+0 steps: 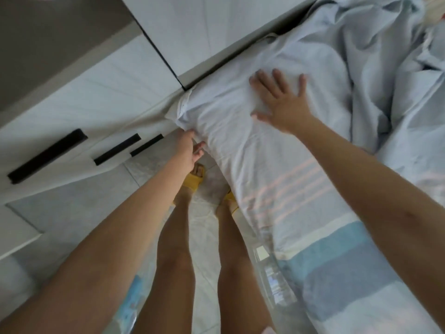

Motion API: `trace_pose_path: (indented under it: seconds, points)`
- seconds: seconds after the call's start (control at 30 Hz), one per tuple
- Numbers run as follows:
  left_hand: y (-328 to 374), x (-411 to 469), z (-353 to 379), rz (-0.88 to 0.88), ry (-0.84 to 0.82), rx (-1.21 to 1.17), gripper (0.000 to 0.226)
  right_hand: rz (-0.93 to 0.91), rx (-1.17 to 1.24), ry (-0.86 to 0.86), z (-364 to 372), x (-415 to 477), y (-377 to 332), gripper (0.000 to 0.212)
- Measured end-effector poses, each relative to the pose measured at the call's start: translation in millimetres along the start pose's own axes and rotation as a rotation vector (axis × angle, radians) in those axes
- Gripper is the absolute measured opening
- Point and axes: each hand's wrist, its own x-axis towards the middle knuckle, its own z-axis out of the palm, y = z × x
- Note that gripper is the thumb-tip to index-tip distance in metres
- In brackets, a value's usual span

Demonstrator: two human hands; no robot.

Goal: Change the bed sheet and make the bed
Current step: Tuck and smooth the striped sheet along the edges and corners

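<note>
Forearms [375, 189] nearest; right hand [286, 104], fingers spread on bed sheet [252, 153]; left hand [189, 150], fingers half-hidden at its corner, grip unclear

right hand [281, 102] presses flat on the pale sheet [240, 131]; left hand [187, 148] grips its corner at the bed edge

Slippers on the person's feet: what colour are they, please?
Yellow; the slippers show best in the head view.

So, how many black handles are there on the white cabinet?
3, in a row: left handle, middle handle, right handle nearest the left hand. More may lie out of view.
</note>
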Motion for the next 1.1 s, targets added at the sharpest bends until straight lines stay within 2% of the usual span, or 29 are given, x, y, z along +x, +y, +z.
trace_pose_path:
  seconds: [0.03,0.17,0.23,0.3,0.37,0.47,0.57,0.6,0.67,0.77,0.93,1.1]
  points:
    - [-0.2,1.8,1.9,-0.039,-0.019,-0.052,0.006,0.074,0.063,-0.003,-10.2,3.8,2.1,0.078]
    - [-12.2,8.4,6.4,-0.102,-0.152,-0.098,0.026,0.306,0.268,0.203,-21.3,-10.7,-31.8,0.074]
    - [-18.8,9.3,7.0,-0.094,-0.106,-0.043,0.026,0.399,0.342,0.275,-13.2,-33.3,-49.4,0.073]
    - [-23.3,11.2,1.7,-0.096,-0.035,-0.069,0.019,0.557,0.331,0.221,2.4,-61.8,-58.6,0.079]
    - [-26.3,12.3,-4.4,-0.117,-0.055,-0.144,0.015,0.784,0.298,0.122,21.0,-90.6,-57.9,0.085]
    - [-27.7,10.5,-14.6,-0.111,-0.053,-0.085,0.029,0.991,0.360,0.071,42.3,-122.0,-40.8,0.070]
    - [-28.4,11.9,-25.6,-0.070,0.007,-0.035,0.038,0.914,0.377,0.067,51.5,-132.4,-24.0,0.035]
    - [-29.0,13.6,-30.0,-0.064,0.024,-0.057,0.041,0.859,0.348,0.064,52.6,-133.0,-21.1,0.029]
    - [-28.5,16.2,-38.4,-0.047,0.046,-0.106,0.042,0.756,0.275,0.056,53.2,-132.1,-17.6,0.027]
    - [-26.1,10.8,-43.0,-0.008,0.049,-0.111,0.037,0.707,0.169,0.073,50.0,-135.8,-13.5,0.028]
    - [-22.0,2.2,-40.8,0.019,0.046,-0.150,0.027,0.738,0.070,0.206,38.8,-153.7,-9.1,0.023]
    - [-20.9,1.9,-36.6,0.029,0.046,-0.128,0.030,0.793,0.059,0.291,39.0,-150.4,-1.2,0.023]
